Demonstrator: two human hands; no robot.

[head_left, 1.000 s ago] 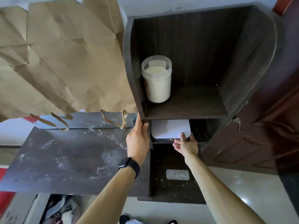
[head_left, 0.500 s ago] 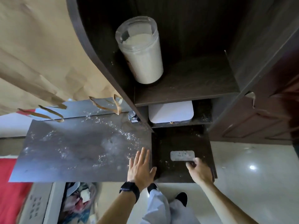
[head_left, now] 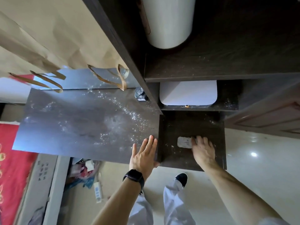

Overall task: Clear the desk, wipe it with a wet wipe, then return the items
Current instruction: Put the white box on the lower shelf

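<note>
The dark desk top [head_left: 73, 124] is dusted with white specks. My left hand [head_left: 144, 155] lies flat on its near right corner, fingers spread, a black watch on the wrist. To the right, a lower dark shelf [head_left: 178, 127] carries a small grey-white pack [head_left: 184, 142]. My right hand [head_left: 203, 148] rests with its fingertips on the right end of that pack; a firm grip is not visible. A white flat box [head_left: 188, 93] sits in the compartment behind. A white jar [head_left: 168, 21] stands on the upper shelf, its top cut off by the frame.
Brown paper bags [head_left: 48, 33] hang over the desk's back edge, handles dangling. A small dark bottle [head_left: 140, 94] stands by the cabinet side panel. Under the desk lie a power strip [head_left: 98, 192] and clutter. A red cloth [head_left: 9, 159] is at left, glossy floor at right.
The view dropped and came closer. My right hand left the white box and moved down to the pack on the lower shelf. My left hand went from the cabinet edge to the desk corner.
</note>
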